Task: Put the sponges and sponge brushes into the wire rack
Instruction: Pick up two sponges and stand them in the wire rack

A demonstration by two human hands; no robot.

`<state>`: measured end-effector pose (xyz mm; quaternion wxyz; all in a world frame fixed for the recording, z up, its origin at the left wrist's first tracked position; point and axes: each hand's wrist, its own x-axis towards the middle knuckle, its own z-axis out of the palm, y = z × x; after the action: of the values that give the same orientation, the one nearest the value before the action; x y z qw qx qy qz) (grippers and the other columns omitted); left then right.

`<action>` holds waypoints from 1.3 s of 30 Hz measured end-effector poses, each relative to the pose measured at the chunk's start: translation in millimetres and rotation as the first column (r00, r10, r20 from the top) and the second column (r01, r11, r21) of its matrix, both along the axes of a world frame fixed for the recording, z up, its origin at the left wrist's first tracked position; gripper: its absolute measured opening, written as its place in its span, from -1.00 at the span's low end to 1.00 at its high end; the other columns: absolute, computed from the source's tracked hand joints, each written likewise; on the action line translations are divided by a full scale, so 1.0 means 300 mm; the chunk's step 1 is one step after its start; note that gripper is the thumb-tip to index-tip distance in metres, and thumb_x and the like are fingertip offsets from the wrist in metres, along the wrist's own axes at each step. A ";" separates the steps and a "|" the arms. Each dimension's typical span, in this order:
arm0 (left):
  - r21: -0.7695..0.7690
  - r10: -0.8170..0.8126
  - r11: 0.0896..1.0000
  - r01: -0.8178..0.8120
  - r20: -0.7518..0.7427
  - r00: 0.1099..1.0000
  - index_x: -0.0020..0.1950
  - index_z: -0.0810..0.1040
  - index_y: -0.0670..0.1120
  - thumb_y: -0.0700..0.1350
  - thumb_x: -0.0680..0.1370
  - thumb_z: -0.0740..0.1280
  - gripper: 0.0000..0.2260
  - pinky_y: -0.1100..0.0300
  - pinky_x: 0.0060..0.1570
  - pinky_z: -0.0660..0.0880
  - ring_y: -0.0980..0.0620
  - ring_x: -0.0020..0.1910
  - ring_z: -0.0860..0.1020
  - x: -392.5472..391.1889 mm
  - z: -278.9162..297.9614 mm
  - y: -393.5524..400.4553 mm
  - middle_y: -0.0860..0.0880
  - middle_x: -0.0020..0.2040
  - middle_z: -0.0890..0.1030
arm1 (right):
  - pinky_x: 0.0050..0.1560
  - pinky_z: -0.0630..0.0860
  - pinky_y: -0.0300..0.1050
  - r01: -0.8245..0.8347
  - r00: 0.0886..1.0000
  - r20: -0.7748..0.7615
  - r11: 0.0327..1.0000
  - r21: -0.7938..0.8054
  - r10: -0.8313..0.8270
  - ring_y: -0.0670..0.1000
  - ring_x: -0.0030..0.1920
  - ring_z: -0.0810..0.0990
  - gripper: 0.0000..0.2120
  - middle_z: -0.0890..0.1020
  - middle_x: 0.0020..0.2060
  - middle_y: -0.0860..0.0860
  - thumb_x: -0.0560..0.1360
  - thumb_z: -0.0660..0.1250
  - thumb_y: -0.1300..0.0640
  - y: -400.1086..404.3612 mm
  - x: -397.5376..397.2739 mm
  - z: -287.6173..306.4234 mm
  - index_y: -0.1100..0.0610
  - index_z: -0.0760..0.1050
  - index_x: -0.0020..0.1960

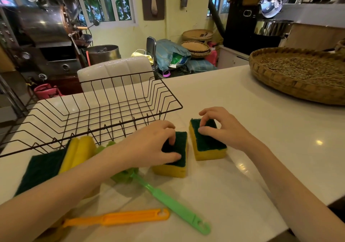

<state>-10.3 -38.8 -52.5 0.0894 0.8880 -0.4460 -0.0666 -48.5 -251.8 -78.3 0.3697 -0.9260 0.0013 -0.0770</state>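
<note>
White countertop spreads out under my arms, glossy, with a pale padded chair behind its far edge and dark metal machinery against the windows beyond. A wide woven tray of grain sits at the far right. The black wire rack stands at my left, nothing in it. My left hand grips the nearer sponge, fingers curled over its green top. My right hand pinches the second sponge just beside it; both sponges rest on the counter. More sponges lean in a stack against the rack's front. A green sponge brush lies partly under my left forearm, an orange one nearer me.
</note>
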 end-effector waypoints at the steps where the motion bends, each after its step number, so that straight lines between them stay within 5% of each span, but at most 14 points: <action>1: 0.053 -0.021 0.998 0.024 -0.044 0.999 0.03 0.42 0.02 0.20 0.39 0.31 -0.65 0.19 0.18 0.37 0.09 0.27 0.29 0.002 0.011 -0.004 0.05 0.35 0.32 | 0.20 0.28 -0.16 -0.061 0.996 -0.062 0.998 -0.035 0.059 -0.10 0.20 0.30 -0.87 0.41 0.15 -0.13 0.37 0.41 0.02 -0.002 -0.004 0.015 0.00 0.51 -0.11; 6: 0.231 -0.094 0.965 0.122 -0.127 0.987 0.06 0.36 0.01 0.16 0.28 0.45 -0.52 0.12 0.27 0.30 0.03 0.37 0.24 0.035 0.040 -0.023 0.03 0.43 0.25 | 0.04 0.47 -0.17 -0.275 0.920 -0.342 0.938 -0.210 0.193 -0.05 0.09 0.36 -0.50 0.37 0.14 -0.08 0.22 0.53 0.02 -0.006 -0.002 0.061 -0.04 0.37 0.06; 10: 0.190 -0.133 0.970 0.154 -0.117 0.984 -0.04 0.34 0.06 0.10 0.26 0.48 -0.58 0.17 0.02 0.42 0.02 0.07 0.40 0.061 0.032 -0.040 0.00 0.17 0.45 | -0.10 0.48 -0.22 -0.346 0.885 -0.422 0.886 -0.310 0.198 -0.08 -0.03 0.36 -0.47 0.36 0.05 -0.08 0.21 0.52 0.11 -0.009 0.009 0.085 -0.08 0.34 0.08; 17: 0.057 -0.138 0.987 0.148 -0.153 0.979 -0.02 0.38 0.09 0.11 0.26 0.49 -0.58 0.26 -0.10 0.42 0.05 0.01 0.42 0.066 0.072 -0.051 0.01 0.10 0.48 | -0.16 0.42 -0.24 -0.378 0.861 -0.471 0.859 -0.344 0.190 -0.06 -0.03 0.40 -0.49 0.40 0.05 -0.08 0.20 0.54 0.06 -0.016 0.003 0.182 -0.12 0.37 0.04; 21: -0.108 -0.164 0.984 0.145 -0.194 0.967 -0.10 0.41 0.19 0.14 0.23 0.50 -0.64 0.03 0.13 0.48 0.04 0.07 0.47 0.062 0.186 -0.019 0.03 0.08 0.52 | 0.09 0.48 -0.04 -0.371 0.881 -0.431 0.852 -0.369 0.197 0.02 0.12 0.40 -0.52 0.42 0.13 -0.07 0.21 0.54 0.05 -0.015 -0.004 0.289 -0.14 0.38 0.03; 26: -0.177 -0.130 0.979 0.100 -0.167 0.977 -0.15 0.40 0.24 0.12 0.24 0.49 -0.68 0.17 0.19 0.42 0.07 0.18 0.43 0.116 0.296 0.054 0.05 0.20 0.48 | 0.31 0.37 0.13 -0.378 0.904 -0.337 0.861 -0.340 0.263 0.04 0.25 0.36 -0.55 0.40 0.22 -0.08 0.20 0.55 0.05 0.024 0.045 0.406 -0.21 0.39 -0.07; 34: -0.250 0.037 0.966 -0.061 -0.102 0.994 -0.09 0.42 0.18 -0.02 0.25 0.51 -0.65 -0.01 0.25 0.44 -0.01 0.22 0.43 0.262 0.361 0.248 -0.04 0.25 0.46 | 0.18 0.49 -0.01 -0.402 0.912 -0.230 0.847 -0.347 0.339 0.04 0.23 0.39 -0.53 0.38 0.23 -0.08 0.19 0.56 0.03 0.162 0.251 0.485 -0.25 0.37 -0.05; 39: -0.248 0.177 0.950 -0.192 -0.082 0.981 -0.08 0.41 0.17 -0.04 0.26 0.51 -0.64 0.11 0.16 0.49 0.00 0.20 0.42 0.394 0.320 0.389 -0.03 0.28 0.43 | -0.07 0.51 -0.24 -0.400 0.916 -0.107 0.861 -0.313 0.387 0.02 0.15 0.41 -0.48 0.39 0.15 -0.06 0.19 0.56 0.06 0.281 0.390 0.473 -0.15 0.38 0.04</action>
<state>107.8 77.8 43.5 0.2216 0.9047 -0.3630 -0.0262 68.6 -167.5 63.8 0.2180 -0.9565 -0.1930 0.0194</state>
